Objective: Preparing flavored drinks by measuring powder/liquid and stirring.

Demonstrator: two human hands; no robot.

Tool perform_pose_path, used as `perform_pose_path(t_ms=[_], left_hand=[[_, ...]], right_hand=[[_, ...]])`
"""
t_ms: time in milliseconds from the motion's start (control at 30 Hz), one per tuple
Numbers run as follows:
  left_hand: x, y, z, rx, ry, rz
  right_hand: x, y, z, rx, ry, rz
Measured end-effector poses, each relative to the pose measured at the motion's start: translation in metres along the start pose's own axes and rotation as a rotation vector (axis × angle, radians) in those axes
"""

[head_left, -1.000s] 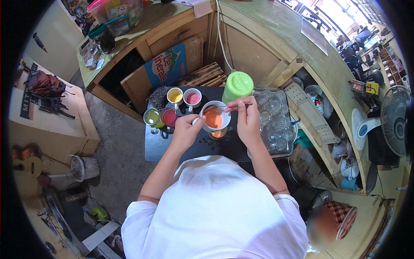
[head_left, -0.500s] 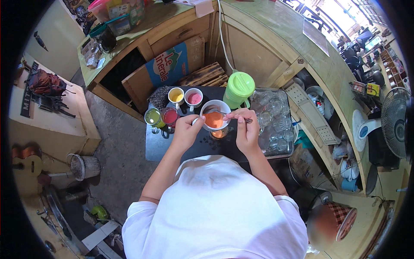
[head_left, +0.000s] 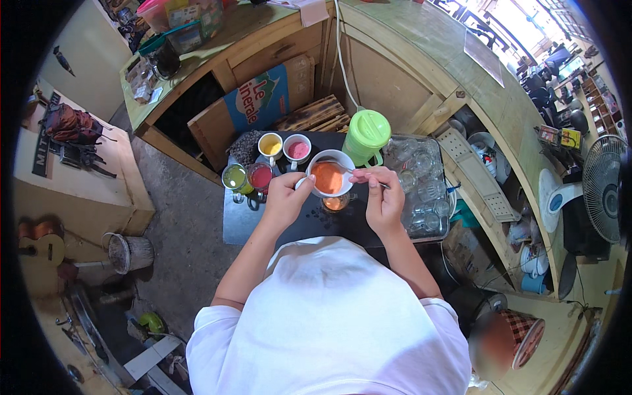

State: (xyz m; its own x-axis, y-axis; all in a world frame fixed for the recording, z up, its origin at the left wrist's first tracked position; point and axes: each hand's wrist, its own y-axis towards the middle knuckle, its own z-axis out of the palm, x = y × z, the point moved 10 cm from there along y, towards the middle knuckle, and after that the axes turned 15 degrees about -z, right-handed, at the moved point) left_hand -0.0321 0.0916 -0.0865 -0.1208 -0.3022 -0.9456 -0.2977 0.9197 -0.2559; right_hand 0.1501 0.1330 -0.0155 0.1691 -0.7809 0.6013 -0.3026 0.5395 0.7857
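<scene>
Orange powder fills the white cup (head_left: 328, 178) our left hand (head_left: 284, 201) grips closed by the handle, right hand (head_left: 382, 201) pinching a spoon (head_left: 359, 172) over the black worktop (head_left: 316, 224).

Bright daylight pours in from far beyond the fingers (head_left: 366, 175), upper right, blown out there. Around them focus is sharp; edges bend, corners go black.

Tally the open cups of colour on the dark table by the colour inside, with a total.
Orange: 1, the white cup held by the left hand, right hand stirring
Yellow: 1
Pink: 1
Green: 1
Red: 1
Total: 5
</scene>
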Motion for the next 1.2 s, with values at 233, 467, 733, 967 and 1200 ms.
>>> perform_pose_path(t_ms=[233, 467, 733, 967, 1200], left_hand=[[-0.010, -0.002, 0.002, -0.046, 0.007, 0.054], [-0.007, -0.001, 0.008, -0.027, 0.081, 0.034], [-0.013, -0.003, 0.011, -0.052, 0.121, 0.095], [-0.007, -0.002, 0.014, -0.056, 0.117, 0.063], [-0.002, -0.002, 0.015, -0.054, 0.113, 0.054]], right_hand=[[-0.008, -0.010, -0.018, -0.228, -0.144, 0.165], [-0.020, -0.018, -0.020, -0.323, -0.111, 0.208], [-0.026, -0.024, -0.021, -0.339, -0.132, 0.219], [-0.035, -0.035, -0.020, -0.403, -0.070, 0.308], [-0.033, -0.037, -0.018, -0.328, 0.027, 0.229]])
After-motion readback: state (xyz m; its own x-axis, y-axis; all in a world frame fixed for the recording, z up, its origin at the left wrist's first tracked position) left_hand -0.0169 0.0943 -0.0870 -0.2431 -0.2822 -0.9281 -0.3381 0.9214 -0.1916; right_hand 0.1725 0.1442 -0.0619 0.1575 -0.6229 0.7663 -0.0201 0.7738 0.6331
